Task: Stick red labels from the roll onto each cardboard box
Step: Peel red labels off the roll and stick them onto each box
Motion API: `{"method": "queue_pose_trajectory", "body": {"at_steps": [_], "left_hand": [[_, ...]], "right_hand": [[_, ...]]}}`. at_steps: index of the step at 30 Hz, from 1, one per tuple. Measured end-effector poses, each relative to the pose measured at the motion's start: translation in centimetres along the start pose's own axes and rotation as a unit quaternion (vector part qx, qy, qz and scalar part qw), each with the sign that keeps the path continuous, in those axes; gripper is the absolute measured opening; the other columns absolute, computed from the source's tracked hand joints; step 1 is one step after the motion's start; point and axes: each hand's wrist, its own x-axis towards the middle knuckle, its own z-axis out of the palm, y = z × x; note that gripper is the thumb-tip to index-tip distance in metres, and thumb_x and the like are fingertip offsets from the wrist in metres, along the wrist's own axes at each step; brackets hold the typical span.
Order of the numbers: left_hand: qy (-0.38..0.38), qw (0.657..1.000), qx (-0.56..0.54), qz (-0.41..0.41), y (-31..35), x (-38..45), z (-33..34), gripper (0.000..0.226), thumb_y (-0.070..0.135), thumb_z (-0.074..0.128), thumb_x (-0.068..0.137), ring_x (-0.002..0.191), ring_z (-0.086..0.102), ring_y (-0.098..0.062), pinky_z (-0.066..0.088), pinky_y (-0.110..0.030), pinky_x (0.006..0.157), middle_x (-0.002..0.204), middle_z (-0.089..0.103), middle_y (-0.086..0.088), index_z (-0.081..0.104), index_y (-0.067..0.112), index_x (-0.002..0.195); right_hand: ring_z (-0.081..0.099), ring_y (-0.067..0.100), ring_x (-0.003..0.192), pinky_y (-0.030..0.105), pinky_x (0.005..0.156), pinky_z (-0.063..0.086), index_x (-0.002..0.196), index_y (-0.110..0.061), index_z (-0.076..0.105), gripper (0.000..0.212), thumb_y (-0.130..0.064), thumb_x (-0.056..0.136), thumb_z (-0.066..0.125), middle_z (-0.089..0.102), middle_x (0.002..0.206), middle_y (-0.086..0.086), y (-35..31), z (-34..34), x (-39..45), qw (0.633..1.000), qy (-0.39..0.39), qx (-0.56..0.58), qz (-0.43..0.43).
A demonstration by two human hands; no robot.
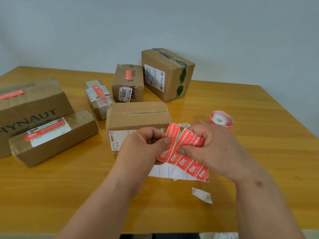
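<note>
My left hand [145, 145] pinches one red label [170, 140] that is peeled partly off a strip of red labels [191, 163]. My right hand [212, 149] grips that strip on its white backing, just in front of a plain cardboard box [138, 116] with no red label showing. The label roll [220, 119] lies on the table behind my right hand. Four boxes carry red labels: a big box [31, 104] at far left, a flat box [51, 137] before it, a small taped box [99, 97], and a BAHA box [128, 81]. A tall box [167, 73] at the back shows none.
The wooden table [259, 135] ends at a near edge low in view and meets a pale wall behind. Empty white backing paper hangs under the strip, and a torn scrap [202, 194] lies near my right forearm.
</note>
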Motion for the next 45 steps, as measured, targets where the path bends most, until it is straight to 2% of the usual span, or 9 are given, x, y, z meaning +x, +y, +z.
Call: {"method": "queue_pose_trajectory", "body": {"at_steps": [13,19,23,27,30,33,36,41,45], "left_hand": [[0.016,0.998,0.052,0.032,-0.21,-0.09,0.38,0.010,0.024,0.063,0.091,0.062,0.067,-0.006,0.054,-0.017,0.055,0.072,0.071,-0.001,0.063,0.017,0.085],[0.023,0.992,0.101,0.066,-0.08,-0.32,0.46,0.013,0.025,0.060,0.093,0.051,0.058,0.001,0.045,-0.009,0.048,0.065,0.065,0.003,0.060,0.018,0.082],[0.022,0.989,0.117,0.085,-0.23,-0.33,0.48,0.014,0.026,0.059,0.094,0.054,0.058,0.002,0.045,-0.010,0.050,0.065,0.065,0.007,0.059,0.019,0.082],[0.002,0.990,0.096,0.106,-0.04,-0.39,0.63,0.013,0.022,0.059,0.094,0.057,0.057,0.000,0.046,-0.012,0.052,0.071,0.067,0.004,0.060,0.018,0.081],[-0.015,0.989,0.084,0.117,0.08,-0.47,0.71,0.011,0.021,0.059,0.094,0.060,0.059,0.000,0.046,-0.011,0.053,0.076,0.067,0.004,0.060,0.017,0.083],[-0.025,0.989,0.081,0.122,0.11,-0.54,0.70,0.011,0.022,0.058,0.094,0.062,0.060,0.000,0.047,-0.011,0.054,0.077,0.067,0.005,0.060,0.018,0.083],[-0.028,0.988,0.079,0.128,0.07,-0.48,0.61,0.012,0.021,0.058,0.094,0.063,0.060,-0.001,0.048,-0.012,0.055,0.077,0.067,0.004,0.059,0.019,0.082],[-0.011,0.988,0.081,0.129,-0.05,-0.28,0.69,0.011,0.022,0.059,0.093,0.065,0.061,0.000,0.048,-0.012,0.055,0.077,0.067,0.009,0.061,0.021,0.083],[0.008,0.988,0.073,0.133,-0.25,-0.26,0.86,0.011,0.021,0.060,0.093,0.065,0.062,0.000,0.048,-0.011,0.055,0.076,0.068,0.010,0.061,0.023,0.082]], "right_hand": [[0.068,0.000,0.072,0.015,0.062,0.053,0.085,-0.035,0.056,0.021,-0.042,0.077,0.074,0.066,0.086,-0.015,0.23,0.08,0.09,1.000,0.006,0.014,-0.009],[0.067,-0.005,0.071,0.011,0.057,0.051,0.085,-0.037,0.054,0.022,-0.041,0.077,0.074,0.066,0.083,-0.017,0.40,0.04,0.15,1.000,0.004,0.028,-0.009],[0.067,-0.007,0.073,0.012,0.056,0.051,0.089,-0.037,0.055,0.025,-0.038,0.077,0.076,0.068,0.085,-0.015,0.54,0.06,0.21,0.998,0.001,0.060,-0.013],[0.071,0.002,0.073,0.019,0.060,0.055,0.107,-0.038,0.053,0.048,-0.028,0.071,0.083,0.073,0.087,-0.011,0.49,-0.29,0.31,0.990,-0.024,0.136,-0.015],[0.072,0.006,0.075,0.025,0.064,0.058,0.118,-0.042,0.046,0.067,-0.023,0.068,0.086,0.072,0.090,-0.008,0.56,-0.34,0.57,0.989,-0.039,0.142,-0.012],[0.073,0.011,0.078,0.035,0.071,0.061,0.122,-0.044,0.043,0.073,-0.020,0.068,0.086,0.072,0.093,-0.004,0.66,-0.35,0.71,0.987,-0.051,0.153,-0.011],[0.072,0.011,0.079,0.037,0.071,0.061,0.120,-0.045,0.045,0.072,-0.019,0.067,0.086,0.069,0.096,-0.005,0.72,-0.49,0.65,0.987,-0.044,0.153,-0.010],[0.070,0.002,0.078,0.027,0.064,0.060,0.112,-0.048,0.044,0.063,-0.021,0.071,0.084,0.066,0.095,-0.012,0.53,-0.36,0.69,0.991,-0.030,0.128,-0.023],[0.070,0.001,0.079,0.028,0.067,0.061,0.107,-0.044,0.046,0.055,-0.022,0.072,0.083,0.066,0.097,-0.014,0.61,-0.26,0.79,0.992,-0.022,0.120,-0.027]]}}
